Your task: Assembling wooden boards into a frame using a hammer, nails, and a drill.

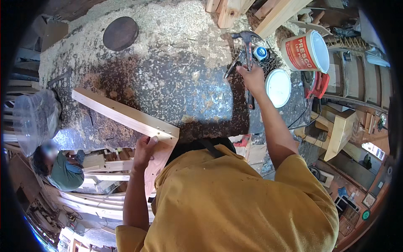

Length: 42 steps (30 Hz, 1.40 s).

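My left hand grips a pale wooden board near its corner, where a second board joins it and runs down beside my body. Small dark holes or fastener heads dot the corner. On the right, my right hand is closed round the handle of a claw hammer, whose head points away from me. Left of the hammer lies a slim metal tool, partly covered by my fingers. A blue and white tape measure sits just right of the hammer, beside a pile of nails.
A white lid and a red-labelled bucket stand at the right. Beyond them is a red power tool. A dark round disc lies on the stained workbench. Lower left, another person sits near timber.
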### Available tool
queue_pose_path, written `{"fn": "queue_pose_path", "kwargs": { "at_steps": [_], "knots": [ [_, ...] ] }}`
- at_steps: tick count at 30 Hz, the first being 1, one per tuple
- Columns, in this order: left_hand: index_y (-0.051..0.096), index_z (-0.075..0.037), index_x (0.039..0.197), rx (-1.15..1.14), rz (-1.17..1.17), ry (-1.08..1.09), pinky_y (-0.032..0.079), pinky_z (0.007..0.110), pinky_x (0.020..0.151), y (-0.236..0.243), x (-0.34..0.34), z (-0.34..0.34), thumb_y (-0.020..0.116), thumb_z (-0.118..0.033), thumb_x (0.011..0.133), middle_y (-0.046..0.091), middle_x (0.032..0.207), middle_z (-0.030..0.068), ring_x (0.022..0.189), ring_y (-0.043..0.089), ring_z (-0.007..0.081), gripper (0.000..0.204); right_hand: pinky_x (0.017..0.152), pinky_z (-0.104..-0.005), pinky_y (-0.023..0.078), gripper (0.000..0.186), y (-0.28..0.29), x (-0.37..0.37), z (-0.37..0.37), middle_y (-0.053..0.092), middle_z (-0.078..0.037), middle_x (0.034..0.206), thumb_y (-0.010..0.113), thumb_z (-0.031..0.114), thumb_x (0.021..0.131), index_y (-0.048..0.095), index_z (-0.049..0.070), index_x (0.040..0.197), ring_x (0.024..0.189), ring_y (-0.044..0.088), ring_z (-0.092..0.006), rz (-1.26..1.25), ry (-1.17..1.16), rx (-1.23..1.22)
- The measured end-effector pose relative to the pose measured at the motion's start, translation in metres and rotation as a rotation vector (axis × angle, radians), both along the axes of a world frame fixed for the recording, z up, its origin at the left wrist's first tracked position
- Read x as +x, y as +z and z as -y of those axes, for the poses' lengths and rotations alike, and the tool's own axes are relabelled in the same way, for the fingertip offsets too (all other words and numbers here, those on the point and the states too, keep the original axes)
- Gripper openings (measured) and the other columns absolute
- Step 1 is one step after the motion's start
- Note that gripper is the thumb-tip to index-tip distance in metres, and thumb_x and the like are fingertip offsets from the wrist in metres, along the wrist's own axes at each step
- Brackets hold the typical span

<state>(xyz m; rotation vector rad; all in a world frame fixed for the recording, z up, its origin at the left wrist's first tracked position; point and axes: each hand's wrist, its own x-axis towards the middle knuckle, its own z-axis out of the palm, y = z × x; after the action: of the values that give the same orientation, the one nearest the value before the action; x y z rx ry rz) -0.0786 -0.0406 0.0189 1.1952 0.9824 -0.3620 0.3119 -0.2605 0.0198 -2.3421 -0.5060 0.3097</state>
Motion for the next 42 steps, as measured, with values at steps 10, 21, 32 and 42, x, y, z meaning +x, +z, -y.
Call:
{"fn": "queue_pose_path", "kwargs": {
  "at_steps": [10, 21, 32, 42],
  "knots": [
    [0.06, 0.006, 0.1, 0.715, 0.247, 0.198, 0.048, 0.029, 0.077, 0.062, 0.043, 0.025, 0.059, -0.01, 0.087, 0.062, 0.093, 0.0117, 0.085, 0.059, 0.0165, 0.021, 0.031, -0.0269, 0.033, 0.017, 0.005, -0.014, -0.039, 0.053, -0.003, 0.053, 0.069, 0.007, 0.076, 0.053, 0.001, 0.078, 0.034, 0.046, -0.0118, -0.598, -0.211, 0.375],
    [0.048, 0.005, 0.122, 0.231, 0.492, -0.272, 0.048, 0.025, 0.077, 0.064, 0.158, -0.004, 0.059, -0.003, 0.083, 0.062, 0.103, 0.0082, 0.09, 0.057, 0.0092, 0.041, 0.041, -0.0233, 0.04, 0.02, 0.067, -0.118, -0.095, 0.061, -0.004, 0.067, 0.071, 0.011, 0.078, 0.059, -0.001, 0.087, 0.048, 0.052, -0.0077, -0.983, 0.275, 0.5],
    [0.063, -0.001, 0.088, 0.217, 0.229, -0.568, 0.05, 0.027, 0.072, 0.022, 0.113, -0.047, 0.057, -0.016, 0.091, 0.064, 0.079, 0.0027, 0.077, 0.06, 0.0092, 0.016, 0.035, -0.0219, 0.034, 0.015, 0.053, -0.081, -0.051, 0.05, 0.001, 0.055, 0.067, 0.011, 0.084, 0.057, 0.001, 0.089, 0.038, 0.044, -0.0058, -0.78, 0.107, 0.391],
    [0.058, -0.001, 0.078, 0.074, 0.256, -0.501, 0.048, 0.025, 0.059, 0.017, 0.12, -0.047, 0.052, -0.015, 0.092, 0.061, 0.073, 0.0021, 0.066, 0.057, 0.008, 0.021, 0.033, -0.0236, 0.033, 0.021, 0.069, -0.066, -0.023, 0.042, -0.001, 0.057, 0.049, 0.025, 0.096, 0.05, 0.004, 0.1, 0.038, 0.038, -0.0078, -0.724, -0.029, 0.354]
  ]
}}
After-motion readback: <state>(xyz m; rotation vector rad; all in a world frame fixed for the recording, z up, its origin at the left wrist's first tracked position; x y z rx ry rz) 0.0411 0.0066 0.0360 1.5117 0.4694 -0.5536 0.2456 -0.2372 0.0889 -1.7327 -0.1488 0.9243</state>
